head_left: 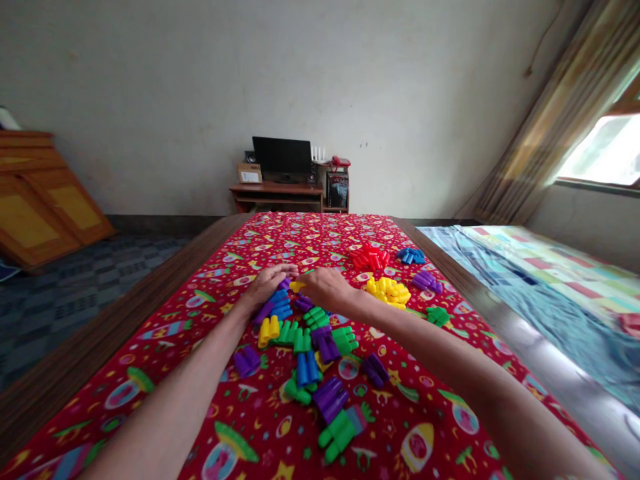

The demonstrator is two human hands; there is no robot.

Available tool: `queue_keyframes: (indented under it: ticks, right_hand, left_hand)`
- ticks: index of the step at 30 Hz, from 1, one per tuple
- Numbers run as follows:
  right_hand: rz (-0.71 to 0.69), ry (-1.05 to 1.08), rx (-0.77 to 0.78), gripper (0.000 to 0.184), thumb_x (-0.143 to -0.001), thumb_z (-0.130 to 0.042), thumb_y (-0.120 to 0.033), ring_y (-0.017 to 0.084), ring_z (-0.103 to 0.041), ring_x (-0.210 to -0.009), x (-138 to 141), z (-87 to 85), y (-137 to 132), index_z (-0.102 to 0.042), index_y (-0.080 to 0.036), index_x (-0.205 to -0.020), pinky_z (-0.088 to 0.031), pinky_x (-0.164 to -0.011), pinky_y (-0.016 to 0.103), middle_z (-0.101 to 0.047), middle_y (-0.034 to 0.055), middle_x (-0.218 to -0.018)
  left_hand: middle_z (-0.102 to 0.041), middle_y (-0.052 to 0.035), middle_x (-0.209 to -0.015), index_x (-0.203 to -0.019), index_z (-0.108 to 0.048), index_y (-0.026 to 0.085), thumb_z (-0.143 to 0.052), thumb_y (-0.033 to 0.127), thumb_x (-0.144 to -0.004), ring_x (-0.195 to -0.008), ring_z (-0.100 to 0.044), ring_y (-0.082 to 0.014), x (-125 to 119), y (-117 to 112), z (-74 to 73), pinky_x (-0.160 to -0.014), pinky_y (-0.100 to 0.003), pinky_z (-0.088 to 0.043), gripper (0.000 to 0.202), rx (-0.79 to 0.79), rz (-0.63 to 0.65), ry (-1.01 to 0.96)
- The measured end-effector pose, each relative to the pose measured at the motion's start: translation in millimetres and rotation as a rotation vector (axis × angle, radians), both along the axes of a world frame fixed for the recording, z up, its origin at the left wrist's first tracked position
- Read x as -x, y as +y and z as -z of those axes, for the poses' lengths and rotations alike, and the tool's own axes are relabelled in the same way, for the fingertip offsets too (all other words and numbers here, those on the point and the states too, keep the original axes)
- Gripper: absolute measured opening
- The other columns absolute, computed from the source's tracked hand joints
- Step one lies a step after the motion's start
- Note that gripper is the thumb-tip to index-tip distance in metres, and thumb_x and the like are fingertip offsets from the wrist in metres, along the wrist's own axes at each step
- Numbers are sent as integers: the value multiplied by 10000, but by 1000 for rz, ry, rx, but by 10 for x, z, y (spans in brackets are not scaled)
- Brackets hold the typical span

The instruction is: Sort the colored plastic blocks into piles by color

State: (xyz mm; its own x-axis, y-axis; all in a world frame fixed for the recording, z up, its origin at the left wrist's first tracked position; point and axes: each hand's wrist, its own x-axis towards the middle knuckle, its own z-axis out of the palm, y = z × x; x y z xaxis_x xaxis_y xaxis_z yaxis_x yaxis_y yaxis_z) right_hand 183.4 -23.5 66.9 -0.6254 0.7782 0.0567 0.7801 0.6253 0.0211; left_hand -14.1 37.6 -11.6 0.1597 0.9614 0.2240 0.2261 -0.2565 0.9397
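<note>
Both my arms reach forward over a red patterned cloth [425, 427]. My left hand [267, 283] lies palm down with its fingers stretched toward the right. My right hand [327, 288] is curled, and its fingertips meet the left hand's at a small yellow block [297, 287]. A loose heap of mixed plastic blocks [310, 353], in green, purple, blue and yellow, lies just below the hands. Whether the right hand grips the yellow block or only touches it is hidden.
Sorted piles lie farther right: red blocks [369, 257], blue blocks [411, 255], yellow blocks [388, 291], purple blocks [427, 281], green blocks [437, 315]. A dark wooden edge [100, 333] borders the cloth. A bed [550, 280] sits right, a desk with monitor [283, 159] at the wall.
</note>
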Motion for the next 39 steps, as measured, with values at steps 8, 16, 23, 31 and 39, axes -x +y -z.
queue_keyframes:
  ticks: [8, 16, 23, 31, 39]
  right_hand:
    - [300, -61, -166, 317, -973, -396, -298, 189, -643, -821, -1195, -259, -154, -673, -161, -1046, -370, -634, 261, -710, 111, -960]
    - [330, -172, -151, 378, -974, -394, -363, 180, -619, -737, -1435, -108, -213, -689, -134, -911, -271, -567, 274, -700, 114, -871]
    - [387, -133, -158, 397, -967, -364, -303, 118, -529, -582, -1298, -322, -244, -700, -143, -831, -212, -526, 269, -681, 91, -762]
    - [-75, -80, -89, 296, -957, -414, -207, 109, -530, -603, -569, -245, -196, -686, -132, -869, -255, -538, 255, -676, 83, -775]
    - [-531, 58, -88, 264, -955, -477, -317, 194, -594, -865, 422, 408, -272, -652, -153, -1064, -443, -655, 277, -669, 104, -971]
  left_hand:
    - [-759, -90, -910, -923, -694, 158, -605, 444, -650, -969, -682, -287, 1, 9, 12, -949, -430, -476, 406, -11, 4, -10]
    - [-761, -81, -894, -904, -710, 183, -626, 416, -653, -983, -684, -285, 24, 33, 32, -952, -423, -482, 353, -14, 6, -12]
    - [-760, -86, -913, -932, -699, 160, -608, 414, -667, -982, -684, -285, 7, 13, 17, -975, -433, -463, 378, -26, 10, -1]
    - [-757, -99, -956, -979, -695, 151, -596, 440, -679, -1008, -675, -294, 27, 37, 76, -932, -427, -483, 428, -24, 0, 11]
    - [-754, -93, -931, -945, -693, 158, -576, 430, -676, -966, -683, -277, 21, 32, 31, -925, -420, -491, 400, -39, 36, 22]
